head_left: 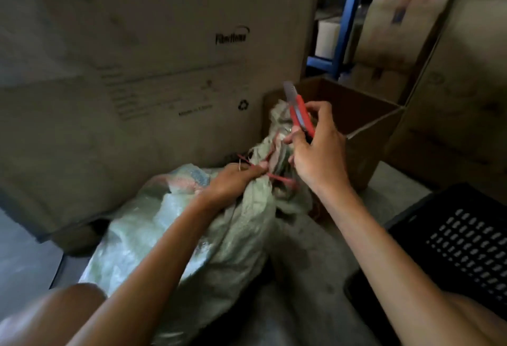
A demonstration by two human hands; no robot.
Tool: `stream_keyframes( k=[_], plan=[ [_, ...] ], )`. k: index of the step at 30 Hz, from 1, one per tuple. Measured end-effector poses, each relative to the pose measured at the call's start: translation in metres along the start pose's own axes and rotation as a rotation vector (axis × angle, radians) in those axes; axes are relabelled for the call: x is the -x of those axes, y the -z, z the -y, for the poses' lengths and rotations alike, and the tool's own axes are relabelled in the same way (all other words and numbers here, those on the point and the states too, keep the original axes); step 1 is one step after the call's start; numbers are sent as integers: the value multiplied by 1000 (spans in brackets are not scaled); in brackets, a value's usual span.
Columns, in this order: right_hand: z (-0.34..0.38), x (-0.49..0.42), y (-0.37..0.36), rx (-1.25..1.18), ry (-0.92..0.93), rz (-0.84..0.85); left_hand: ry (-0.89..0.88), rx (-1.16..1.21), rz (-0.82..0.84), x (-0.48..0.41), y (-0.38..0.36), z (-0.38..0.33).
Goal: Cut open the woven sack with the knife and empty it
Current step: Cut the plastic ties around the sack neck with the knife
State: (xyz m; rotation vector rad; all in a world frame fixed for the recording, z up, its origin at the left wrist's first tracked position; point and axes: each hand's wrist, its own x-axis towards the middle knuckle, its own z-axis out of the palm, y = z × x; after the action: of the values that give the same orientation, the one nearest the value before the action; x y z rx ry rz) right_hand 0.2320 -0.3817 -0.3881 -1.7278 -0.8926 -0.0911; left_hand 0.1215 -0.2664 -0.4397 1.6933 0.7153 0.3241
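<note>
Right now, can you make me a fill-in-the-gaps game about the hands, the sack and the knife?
1. The right hand holds a utility knife with a ____ handle.
2. The left hand grips the tied neck of the pale green woven ____.
3. Behind the knife stands an open brown ____ box.
4. The perforated plastic crate beside the right arm is ____.

Missing words: red; sack; cardboard; black

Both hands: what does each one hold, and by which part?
Right hand: red utility knife, by its handle. Left hand: pale green woven sack, by its tied neck.
</note>
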Motion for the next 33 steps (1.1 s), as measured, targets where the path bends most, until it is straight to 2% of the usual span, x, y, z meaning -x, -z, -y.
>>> stream_keyframes(
  k=[2,5,8,11,17,19,21,26,29,33],
  plan=[
    [18,-8,12,-8,25,21,-22,264,-103,-3,7,-26],
    [34,-4,19,-83,84,-9,42,655,15,-1,19,-41],
    [42,12,23,-113,197,-50,123,802,64,8,25,-35],
    [44,25,24,-65,231,56,108,888,-6,11,26,-26],
    [34,41,21,98,187,222,119,936,-112,10,30,-19],
    [35,43,17,150,205,240,8,922,-198,2,30,-12],
    [36,45,13,174,215,232,-109,811,-356,-1,30,-11],
    [34,46,9,194,224,191,-105,680,-94,-10,23,-11],
    [32,45,11,198,207,195,-52,719,-132,-16,18,-12],
    [29,46,13,223,192,224,-78,808,-139,-13,15,-19]
  ],
)
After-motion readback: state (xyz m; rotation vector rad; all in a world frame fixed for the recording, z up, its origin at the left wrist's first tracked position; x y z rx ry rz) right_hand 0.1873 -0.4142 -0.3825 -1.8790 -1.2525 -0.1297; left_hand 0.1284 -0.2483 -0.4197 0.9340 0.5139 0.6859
